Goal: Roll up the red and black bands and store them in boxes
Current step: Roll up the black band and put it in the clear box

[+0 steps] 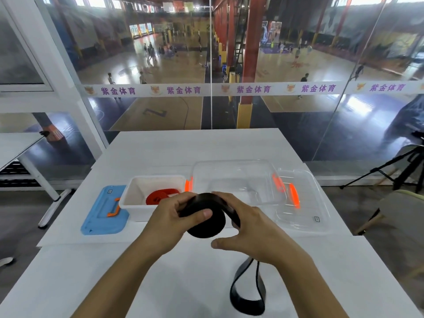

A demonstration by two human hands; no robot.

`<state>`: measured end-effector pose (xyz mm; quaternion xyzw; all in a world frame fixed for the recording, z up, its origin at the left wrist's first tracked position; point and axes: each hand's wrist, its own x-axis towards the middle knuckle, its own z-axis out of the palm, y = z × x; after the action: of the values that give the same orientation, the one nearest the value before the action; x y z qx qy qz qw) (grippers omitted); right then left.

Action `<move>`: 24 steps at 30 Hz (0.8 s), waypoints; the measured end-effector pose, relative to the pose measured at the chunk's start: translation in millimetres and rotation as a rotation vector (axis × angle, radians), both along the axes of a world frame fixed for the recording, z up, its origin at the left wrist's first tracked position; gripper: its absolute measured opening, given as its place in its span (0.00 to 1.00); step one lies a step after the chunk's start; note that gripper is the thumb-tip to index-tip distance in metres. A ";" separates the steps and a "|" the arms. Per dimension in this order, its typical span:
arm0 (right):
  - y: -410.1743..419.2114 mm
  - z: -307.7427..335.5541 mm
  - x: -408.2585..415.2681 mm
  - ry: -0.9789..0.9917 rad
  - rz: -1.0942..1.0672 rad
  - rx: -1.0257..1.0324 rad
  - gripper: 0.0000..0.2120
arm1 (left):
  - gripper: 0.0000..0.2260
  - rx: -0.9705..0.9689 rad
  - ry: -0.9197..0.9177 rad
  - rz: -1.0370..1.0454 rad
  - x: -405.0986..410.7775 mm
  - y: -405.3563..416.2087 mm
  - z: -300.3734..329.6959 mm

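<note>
The black band (206, 222) is partly wound into a thick roll held above the table. My left hand (169, 222) grips the roll, thumb pressed on its face. My right hand (254, 232) holds the strip where it feeds onto the roll, fingers over the top. The band's loose end (247, 292) hangs as a loop under my right wrist onto the table. The red band (160, 195) lies rolled inside the white box (135, 191). To the right stands an empty clear box (231, 173) with orange latches.
A blue lid (103, 214) with an orange handle lies left of the white box. A clear lid (307, 203) rests right of the clear box. The white table (183, 148) ends at a glass wall. A tripod (399, 171) and chair (403, 207) stand at the right.
</note>
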<state>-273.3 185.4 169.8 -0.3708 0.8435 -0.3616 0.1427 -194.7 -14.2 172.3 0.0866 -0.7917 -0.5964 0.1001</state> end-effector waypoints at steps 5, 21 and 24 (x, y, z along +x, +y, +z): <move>3.1 -5.8 2.5 -0.036 -0.080 -0.018 0.38 | 0.10 0.289 0.043 0.186 -4.0 4.2 -4.7; -26.6 -29.6 21.1 -0.024 -0.295 -0.291 0.46 | 0.15 0.673 -0.077 0.219 -7.2 42.3 -18.0; -15.4 -22.7 8.1 -0.031 -0.156 -0.210 0.46 | 0.11 0.587 -0.165 0.174 -1.6 29.2 -16.9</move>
<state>-265.2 170.0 147.1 -0.3113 0.8250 -0.4636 0.0875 -196.3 15.0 155.4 0.2271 -0.5807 -0.7797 0.0569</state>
